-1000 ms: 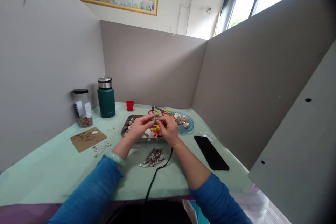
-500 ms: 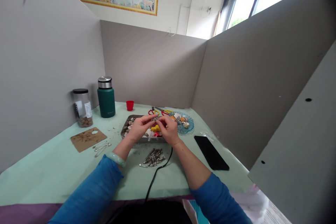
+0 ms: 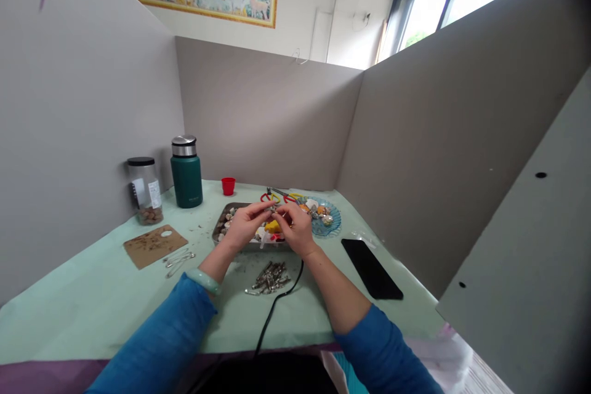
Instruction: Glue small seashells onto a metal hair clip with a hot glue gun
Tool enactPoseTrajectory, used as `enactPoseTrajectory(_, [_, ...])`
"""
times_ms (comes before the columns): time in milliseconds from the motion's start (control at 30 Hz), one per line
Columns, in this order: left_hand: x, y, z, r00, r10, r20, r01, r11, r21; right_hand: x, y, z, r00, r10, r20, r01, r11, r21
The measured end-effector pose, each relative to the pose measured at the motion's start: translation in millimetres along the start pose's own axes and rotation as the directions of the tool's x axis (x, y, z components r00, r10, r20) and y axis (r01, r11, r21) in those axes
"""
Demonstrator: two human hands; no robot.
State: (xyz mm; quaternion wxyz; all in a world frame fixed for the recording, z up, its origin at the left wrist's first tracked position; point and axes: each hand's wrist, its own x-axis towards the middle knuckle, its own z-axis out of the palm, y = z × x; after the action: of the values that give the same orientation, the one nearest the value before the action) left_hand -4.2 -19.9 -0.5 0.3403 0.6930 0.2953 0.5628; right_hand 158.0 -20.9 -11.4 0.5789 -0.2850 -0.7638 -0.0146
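Two hands meet over the desk (image 3: 92, 295): left hand (image 3: 244, 226) and right hand (image 3: 296, 231) pinch one small metal piece (image 3: 274, 210) between fingertips, held up close, probably for fine fitting. Nearer, a pile of metal clips (image 3: 270, 277) within reach. Beyond, steel tray (image 3: 220, 226), blue dish (image 3: 333, 221), green flask (image 3: 186, 172).
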Motion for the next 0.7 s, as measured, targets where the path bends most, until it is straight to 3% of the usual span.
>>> enactPoseTrajectory(700, [-0.1, 3.6, 0.1, 0.998, 0.056, 0.018, -0.057, 0.997, 0.056, 2.0, -4.9, -1.8, 1.000, -0.012, -0.018, 0.011, 1.000, -0.007])
